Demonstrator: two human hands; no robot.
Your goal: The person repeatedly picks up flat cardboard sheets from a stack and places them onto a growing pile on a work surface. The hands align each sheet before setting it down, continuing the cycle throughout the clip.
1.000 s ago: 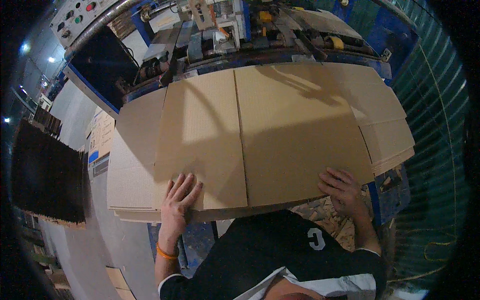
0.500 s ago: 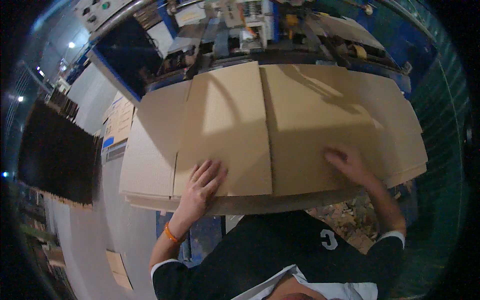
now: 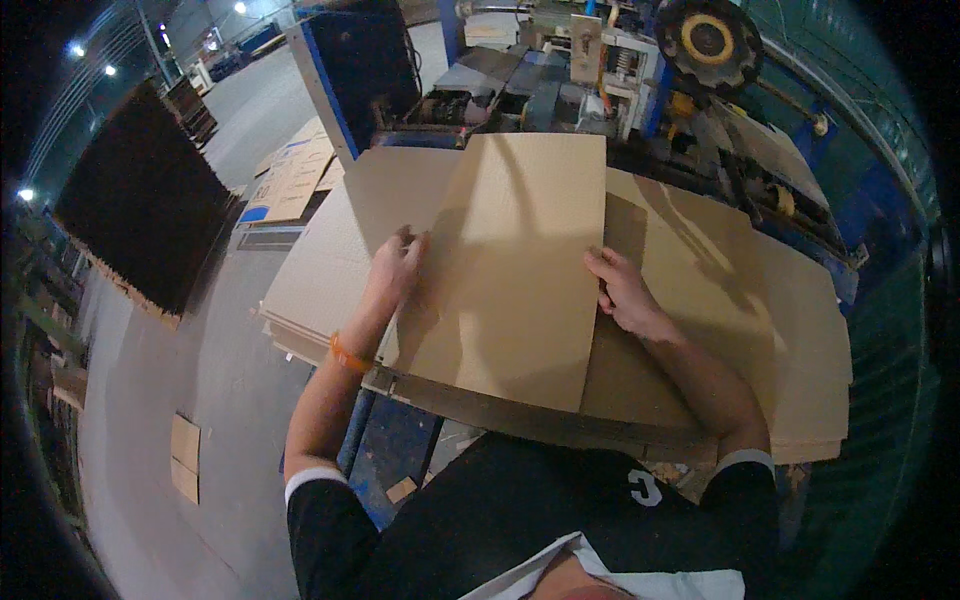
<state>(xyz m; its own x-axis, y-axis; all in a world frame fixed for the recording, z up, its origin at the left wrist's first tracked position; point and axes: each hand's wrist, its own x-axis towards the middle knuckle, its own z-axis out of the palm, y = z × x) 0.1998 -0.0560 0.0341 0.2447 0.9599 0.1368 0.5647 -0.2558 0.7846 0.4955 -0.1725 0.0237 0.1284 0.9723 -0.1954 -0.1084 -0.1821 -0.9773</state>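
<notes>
A brown cardboard sheet is raised slightly in front of me, over a wide stack of flat cardboard. At its left edge, my left hand is closed with the fingers curled around the border. My right hand pinches the right edge, thumb on top and the other fingers partly hidden beneath. The sheet casts a shadow on the cardboard to its right. Paler cardboard lies to the left of my left hand.
Beyond the stack stands a machine with rollers and a dark wheel. A tall dark stack is on the left. Printed cardboard lies near the blue machine panel; a small cardboard piece is on the floor.
My hands have moved from lying over the cardboard to gripping one sheet by both edges, and it has lifted a little. The view has shifted, so the machine appears farther right.
</notes>
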